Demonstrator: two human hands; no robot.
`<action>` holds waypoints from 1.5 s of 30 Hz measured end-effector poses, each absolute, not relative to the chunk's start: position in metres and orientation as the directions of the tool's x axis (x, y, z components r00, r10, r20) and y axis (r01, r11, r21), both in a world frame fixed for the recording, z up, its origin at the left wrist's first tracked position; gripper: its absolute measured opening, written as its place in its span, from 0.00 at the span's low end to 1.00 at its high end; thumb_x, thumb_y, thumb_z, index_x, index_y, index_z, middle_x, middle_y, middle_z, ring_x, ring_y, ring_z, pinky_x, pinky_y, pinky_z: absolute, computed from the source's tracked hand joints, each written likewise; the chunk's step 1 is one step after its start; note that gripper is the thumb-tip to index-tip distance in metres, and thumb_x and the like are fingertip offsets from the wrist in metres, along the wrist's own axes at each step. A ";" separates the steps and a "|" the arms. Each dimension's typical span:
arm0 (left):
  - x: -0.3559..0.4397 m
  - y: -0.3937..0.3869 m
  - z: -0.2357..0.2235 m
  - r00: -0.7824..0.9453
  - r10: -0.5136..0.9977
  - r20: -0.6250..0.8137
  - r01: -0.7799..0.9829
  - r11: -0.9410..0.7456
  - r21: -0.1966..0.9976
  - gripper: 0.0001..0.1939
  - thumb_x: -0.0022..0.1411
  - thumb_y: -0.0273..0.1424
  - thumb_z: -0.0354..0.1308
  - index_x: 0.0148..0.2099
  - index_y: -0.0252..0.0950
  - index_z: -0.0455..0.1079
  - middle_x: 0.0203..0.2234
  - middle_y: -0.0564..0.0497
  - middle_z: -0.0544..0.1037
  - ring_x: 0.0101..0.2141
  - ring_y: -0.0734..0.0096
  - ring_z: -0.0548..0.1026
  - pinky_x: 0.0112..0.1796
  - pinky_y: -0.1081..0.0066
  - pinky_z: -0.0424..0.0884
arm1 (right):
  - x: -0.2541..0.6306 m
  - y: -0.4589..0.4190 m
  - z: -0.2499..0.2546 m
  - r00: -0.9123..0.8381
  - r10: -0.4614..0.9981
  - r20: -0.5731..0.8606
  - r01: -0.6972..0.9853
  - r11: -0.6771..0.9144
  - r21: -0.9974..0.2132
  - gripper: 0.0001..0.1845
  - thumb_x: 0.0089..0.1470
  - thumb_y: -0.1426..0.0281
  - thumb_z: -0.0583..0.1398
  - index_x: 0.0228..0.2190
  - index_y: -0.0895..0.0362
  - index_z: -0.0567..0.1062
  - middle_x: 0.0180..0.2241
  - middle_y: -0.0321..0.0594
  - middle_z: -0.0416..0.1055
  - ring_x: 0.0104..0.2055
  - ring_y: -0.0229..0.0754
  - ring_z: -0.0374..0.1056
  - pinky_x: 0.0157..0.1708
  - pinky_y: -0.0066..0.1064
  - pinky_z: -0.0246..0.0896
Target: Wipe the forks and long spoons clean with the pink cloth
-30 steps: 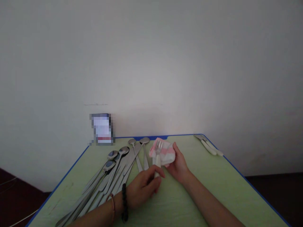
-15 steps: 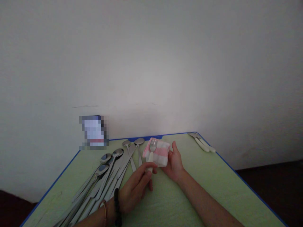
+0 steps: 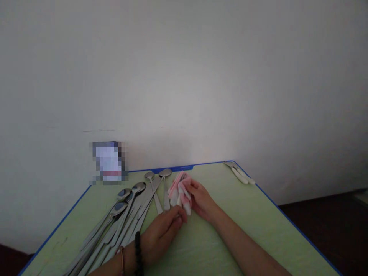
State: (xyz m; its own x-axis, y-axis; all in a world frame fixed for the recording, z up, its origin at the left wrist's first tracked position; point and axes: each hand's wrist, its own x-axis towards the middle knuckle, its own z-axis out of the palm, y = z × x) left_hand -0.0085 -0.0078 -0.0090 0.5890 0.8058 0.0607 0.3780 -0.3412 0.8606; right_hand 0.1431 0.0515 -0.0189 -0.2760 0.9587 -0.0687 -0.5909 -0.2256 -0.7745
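Note:
My left hand (image 3: 164,230), with a dark beaded bracelet at its wrist, is closed around the pale handle of a small fork (image 3: 183,177). A pink and white cloth (image 3: 185,193) is folded over the fork's head, leaving only a bit of metal showing. My right hand (image 3: 201,198) pinches the cloth around the fork from the right side. Just left of the cloth lie two spoons, one with its bowl (image 3: 165,173) near the table's far edge. The fork's handle is mostly hidden by my left fingers and the cloth.
Several long spoons and other metal cutlery (image 3: 122,226) lie in a pile on the left of the green table (image 3: 218,245). White-handled cutlery (image 3: 241,175) rests at the far right edge. A blurred phone-like device (image 3: 109,161) stands at the far left, against the wall (image 3: 184,84).
My right hand has turned over and closed the cloth around the fork's head, which lay bare on top of it before. The view has shifted slightly right.

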 end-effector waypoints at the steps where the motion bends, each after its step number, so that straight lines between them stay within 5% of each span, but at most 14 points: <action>1: -0.009 -0.009 -0.006 0.600 0.797 0.074 0.418 -0.390 0.820 0.13 0.67 0.35 0.39 0.37 0.38 0.62 0.25 0.55 0.66 0.27 0.73 0.64 0.30 0.75 0.61 | 0.143 0.051 -0.019 -0.273 0.960 -0.069 -0.567 -0.218 -0.794 0.12 0.39 0.67 0.67 0.28 0.59 0.73 0.24 0.33 0.71 0.24 0.32 0.63 0.27 0.24 0.57; 5: -0.008 -0.011 0.001 0.629 0.772 0.091 0.476 -0.475 0.740 0.12 0.67 0.32 0.39 0.37 0.38 0.62 0.31 0.53 0.71 0.34 0.69 0.68 0.37 0.73 0.61 | 0.142 0.051 -0.021 -0.240 0.969 -0.052 -0.492 -0.168 -0.854 0.14 0.39 0.63 0.66 0.25 0.58 0.71 0.23 0.33 0.70 0.24 0.33 0.63 0.27 0.25 0.57; 17: -0.007 -0.011 0.002 0.685 0.719 0.121 0.433 -0.535 0.726 0.12 0.67 0.31 0.39 0.38 0.38 0.64 0.27 0.54 0.69 0.29 0.71 0.68 0.33 0.74 0.61 | 0.139 0.052 -0.025 -0.147 0.989 -0.027 -0.329 -0.075 -0.941 0.18 0.45 0.54 0.60 0.23 0.57 0.69 0.17 0.30 0.63 0.19 0.33 0.56 0.20 0.25 0.49; 27: -0.007 -0.010 0.002 0.566 0.825 -0.011 0.408 -0.269 0.873 0.14 0.66 0.39 0.39 0.46 0.38 0.60 0.19 0.60 0.57 0.22 0.74 0.60 0.25 0.76 0.57 | 0.138 0.060 -0.027 0.081 0.990 -0.117 -0.586 -0.048 -0.809 0.17 0.44 0.55 0.60 0.29 0.56 0.73 0.25 0.35 0.72 0.27 0.38 0.65 0.29 0.28 0.59; 35: -0.009 -0.012 0.003 0.591 0.807 -0.011 0.475 -0.337 0.813 0.13 0.66 0.39 0.40 0.42 0.39 0.63 0.22 0.58 0.61 0.26 0.73 0.62 0.28 0.76 0.59 | 0.138 0.055 -0.024 -0.118 0.992 -0.052 -0.455 -0.101 -0.885 0.19 0.45 0.54 0.60 0.28 0.59 0.74 0.25 0.40 0.74 0.27 0.41 0.68 0.29 0.31 0.61; 45: -0.009 -0.013 0.003 0.605 0.796 0.029 0.499 -0.407 0.765 0.14 0.65 0.40 0.40 0.38 0.39 0.63 0.28 0.55 0.70 0.32 0.69 0.68 0.34 0.74 0.61 | 0.140 0.051 -0.022 -0.166 0.985 -0.039 -0.400 -0.103 -0.911 0.15 0.43 0.60 0.63 0.29 0.59 0.71 0.25 0.38 0.73 0.25 0.37 0.67 0.27 0.28 0.61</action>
State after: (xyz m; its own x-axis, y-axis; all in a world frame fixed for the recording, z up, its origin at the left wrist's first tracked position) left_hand -0.0086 -0.0130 0.0030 0.6051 0.7956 0.0288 0.4990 -0.4072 0.7650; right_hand 0.1403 0.0509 -0.0215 -0.1655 0.9854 -0.0392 -0.4002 -0.1034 -0.9106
